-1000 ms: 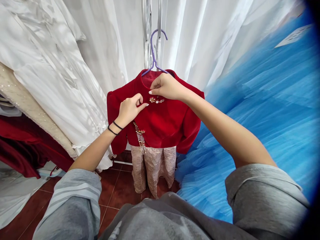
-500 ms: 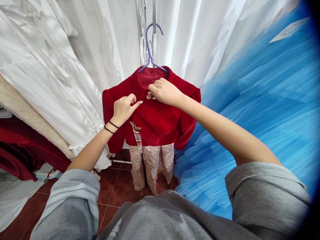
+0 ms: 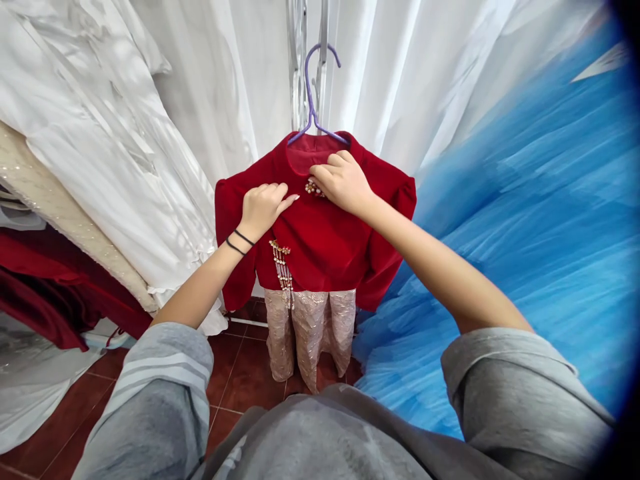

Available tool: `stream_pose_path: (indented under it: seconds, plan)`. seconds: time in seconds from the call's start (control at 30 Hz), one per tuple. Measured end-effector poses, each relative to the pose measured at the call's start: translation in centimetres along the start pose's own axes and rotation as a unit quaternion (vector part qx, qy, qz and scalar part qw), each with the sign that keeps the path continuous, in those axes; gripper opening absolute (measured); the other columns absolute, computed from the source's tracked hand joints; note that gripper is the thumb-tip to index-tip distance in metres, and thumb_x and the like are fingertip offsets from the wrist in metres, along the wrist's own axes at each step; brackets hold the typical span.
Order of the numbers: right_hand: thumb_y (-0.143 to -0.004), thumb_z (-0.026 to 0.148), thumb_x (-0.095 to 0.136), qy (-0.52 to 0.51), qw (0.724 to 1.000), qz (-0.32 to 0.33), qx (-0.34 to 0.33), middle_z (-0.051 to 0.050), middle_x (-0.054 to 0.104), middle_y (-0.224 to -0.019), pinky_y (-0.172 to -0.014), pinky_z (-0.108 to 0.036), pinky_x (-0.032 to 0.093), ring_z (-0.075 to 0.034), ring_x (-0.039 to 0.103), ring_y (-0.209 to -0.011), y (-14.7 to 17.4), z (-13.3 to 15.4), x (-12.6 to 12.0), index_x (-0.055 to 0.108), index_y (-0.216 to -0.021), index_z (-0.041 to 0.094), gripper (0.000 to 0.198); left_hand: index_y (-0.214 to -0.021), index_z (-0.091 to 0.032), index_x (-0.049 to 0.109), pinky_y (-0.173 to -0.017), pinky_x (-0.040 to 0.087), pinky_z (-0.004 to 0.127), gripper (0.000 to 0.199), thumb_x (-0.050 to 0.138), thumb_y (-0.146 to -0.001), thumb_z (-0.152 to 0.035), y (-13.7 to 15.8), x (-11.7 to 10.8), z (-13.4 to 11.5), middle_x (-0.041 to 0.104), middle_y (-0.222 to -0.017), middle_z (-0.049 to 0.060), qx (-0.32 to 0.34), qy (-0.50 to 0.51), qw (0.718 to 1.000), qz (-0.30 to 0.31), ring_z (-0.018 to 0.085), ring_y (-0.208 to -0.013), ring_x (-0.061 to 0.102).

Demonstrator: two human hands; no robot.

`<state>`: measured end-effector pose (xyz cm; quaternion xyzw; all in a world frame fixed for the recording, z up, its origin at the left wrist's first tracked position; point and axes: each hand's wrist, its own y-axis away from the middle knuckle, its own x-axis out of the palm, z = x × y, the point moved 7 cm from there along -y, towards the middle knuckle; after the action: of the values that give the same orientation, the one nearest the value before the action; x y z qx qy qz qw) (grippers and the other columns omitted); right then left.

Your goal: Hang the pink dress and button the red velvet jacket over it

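A red velvet jacket [image 3: 325, 247] hangs on a purple hanger [image 3: 311, 107] in front of me. My right hand [image 3: 345, 183] is closed on the jacket's front edge just below the collar, beside a beaded brooch [image 3: 315, 189] that its fingers partly cover. On the left part of the chest, my left hand [image 3: 263, 208] has its fingers curled at the fabric and its thumb stretched along it; the fingertips are hidden. Below it dangles a second brooch with beaded strands [image 3: 283, 267]. A shiny pale pink skirt [image 3: 307, 327] hangs underneath the jacket.
White garments [image 3: 125, 133] hang at the left, above dark red fabric [image 3: 45, 287]. A large blue tulle dress [image 3: 500, 253] fills the right side. White curtains [image 3: 390, 67] and a metal rack [image 3: 323, 60] stand behind. The floor has dark red tiles [image 3: 250, 373].
The view has shifted slightly, so the jacket sits a little further right. My left fingers have curled closer onto the fabric. The right hand keeps its place near the collar.
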<state>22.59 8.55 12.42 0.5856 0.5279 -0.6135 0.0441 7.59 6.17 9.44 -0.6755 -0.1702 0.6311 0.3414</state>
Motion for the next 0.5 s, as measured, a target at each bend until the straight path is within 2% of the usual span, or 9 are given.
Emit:
stream_pose_path:
  seconds: [0.1,0.17,0.2,0.27,0.33,0.4,0.47,0.5]
  plan:
    - [-0.101,0.046,0.033,0.006,0.995,-0.095,0.029,-0.016,0.057,-0.137,-0.115,-0.054,0.025,-0.032,0.044,-0.130,3.9,2.4,0.7,0.049,-0.142,0.020,0.051,-0.106,-0.018,0.065,-0.092,0.042,0.038,0.044,0.038,-0.099,-0.052,2.0,-0.1,0.5,0.067,-0.106,0.014,-0.017,0.029,0.997,-0.067,0.029,-0.104,0.059]
    - [-0.097,0.048,0.045,0.022,0.991,-0.117,0.055,-0.016,0.043,-0.153,-0.118,-0.059,0.018,-0.034,0.033,-0.142,6.8,2.7,2.4,0.041,-0.149,0.025,0.057,-0.125,-0.017,0.059,-0.105,0.035,0.044,0.048,0.044,-0.096,-0.052,3.5,0.1,1.2,0.059,-0.130,0.019,-0.053,0.018,0.992,-0.112,0.033,-0.123,0.051]
    - [-0.095,0.047,0.049,0.034,0.990,-0.113,0.079,-0.017,0.038,-0.156,-0.117,-0.062,0.016,-0.036,0.029,-0.145,8.1,2.1,3.4,0.039,-0.150,0.027,0.060,-0.134,-0.015,0.053,-0.109,0.031,0.048,0.057,0.050,-0.093,-0.055,4.3,0.3,1.7,0.051,-0.140,0.023,-0.079,0.005,0.989,-0.127,0.037,-0.132,0.045]
    - [-0.092,0.043,0.054,0.066,0.978,-0.111,0.164,-0.022,0.031,-0.159,-0.115,-0.068,0.014,-0.038,0.024,-0.147,10.5,-1.1,4.0,0.037,-0.151,0.024,0.065,-0.144,-0.011,0.042,-0.112,0.026,0.056,0.080,0.060,-0.084,-0.061,5.6,0.4,2.8,0.037,-0.151,0.029,-0.134,-0.020,0.980,-0.144,0.043,-0.141,0.033]
    - [-0.090,0.037,0.055,0.101,0.953,-0.125,0.257,-0.023,0.028,-0.160,-0.114,-0.072,0.014,-0.040,0.020,-0.149,12.4,-5.8,2.5,0.038,-0.151,0.019,0.066,-0.146,-0.010,0.039,-0.112,0.025,0.060,0.086,0.062,-0.082,-0.063,6.3,-0.2,4.1,0.035,-0.152,0.031,-0.161,-0.036,0.974,-0.158,0.046,-0.142,0.031]
    - [-0.092,0.028,0.051,0.120,0.937,-0.138,0.297,-0.019,0.036,-0.158,-0.115,-0.071,0.013,-0.039,0.023,-0.149,13.1,-10.4,-0.3,0.042,-0.150,0.020,0.059,-0.144,-0.013,0.045,-0.111,0.028,0.058,0.070,0.055,-0.089,-0.056,6.1,-1.4,5.4,0.043,-0.148,0.027,-0.139,-0.041,0.977,-0.157,0.042,-0.139,0.037]
    - [-0.093,0.019,0.049,0.117,0.936,-0.147,0.297,-0.015,0.052,-0.147,-0.118,-0.066,0.015,-0.036,0.035,-0.143,12.4,-14.3,-2.9,0.053,-0.143,0.021,0.050,-0.136,-0.018,0.054,-0.109,0.034,0.050,0.049,0.044,-0.095,-0.043,5.0,-2.9,7.1,0.056,-0.138,0.019,-0.091,-0.028,0.986,-0.136,0.037,-0.132,0.047]
    - [-0.093,0.016,0.050,0.101,0.939,-0.158,0.288,-0.016,0.059,-0.140,-0.118,-0.062,0.018,-0.035,0.041,-0.138,11.6,-15.8,-3.9,0.059,-0.137,0.018,0.046,-0.132,-0.020,0.058,-0.108,0.037,0.047,0.044,0.040,-0.097,-0.038,4.2,-3.7,8.3,0.060,-0.133,0.016,-0.075,-0.016,0.988,-0.131,0.034,-0.128,0.050]
